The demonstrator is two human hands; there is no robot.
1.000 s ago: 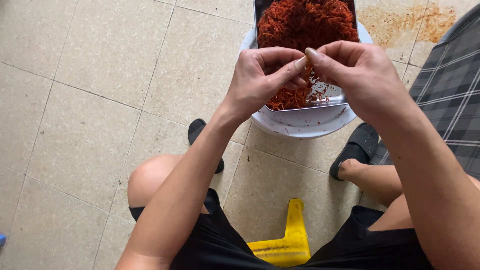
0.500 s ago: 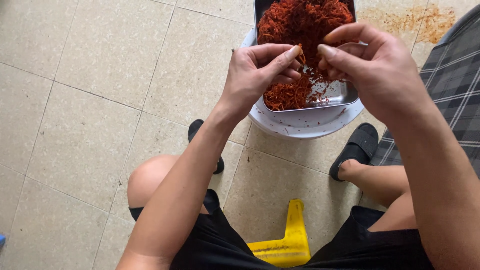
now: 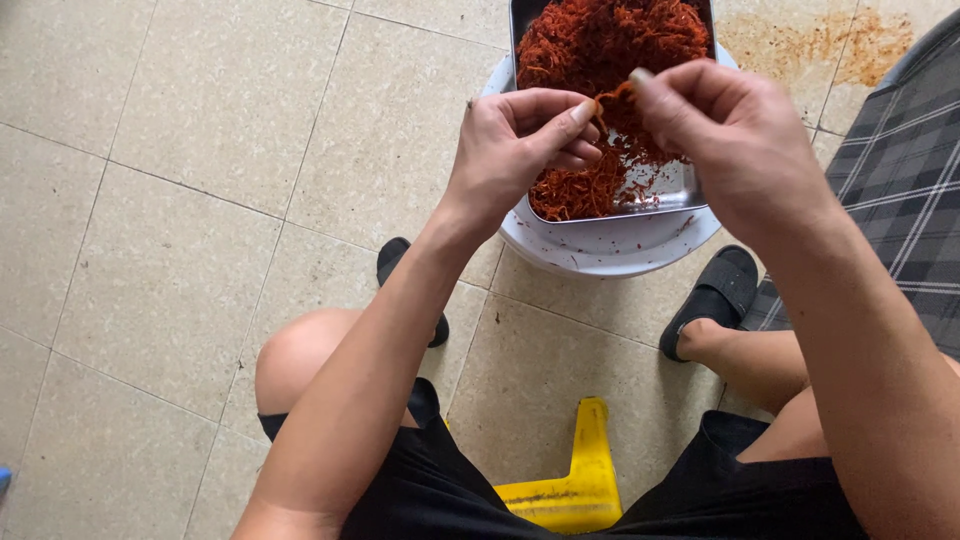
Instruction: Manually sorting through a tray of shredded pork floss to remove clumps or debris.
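- A tiled floor [image 3: 180,200] is seen all around, with an orange-brown stain [image 3: 840,45] at about 1 o'clock.
- A grey checked cloth [image 3: 900,200] is seen at 3 o'clock.
- A white round tub [image 3: 610,250] is set on the floor at 12 o'clock, and a shiny metal tray [image 3: 670,190] is laid on top of it.
- The tray is filled with a heap of red-orange shreds [image 3: 600,50], piled thick at the far end and thin at the near end.
- A yellow stool [image 3: 580,480] is seen at 6 o'clock, between the legs.
- Black slippers are worn, one [image 3: 715,295] at 4 o'clock and one [image 3: 395,265] at 8 o'clock.
- The left hand [image 3: 520,145] is held over the tray, with its thumb and fingers pressed together on a small shred [image 3: 612,100].
- The right hand [image 3: 730,140] is held just beside it, and the same shred is pinched at its other end.
- Compared with a second ago, the hands are held a little apart, so the shred is stretched between them.
- It looks as if the shred is being pulled open.
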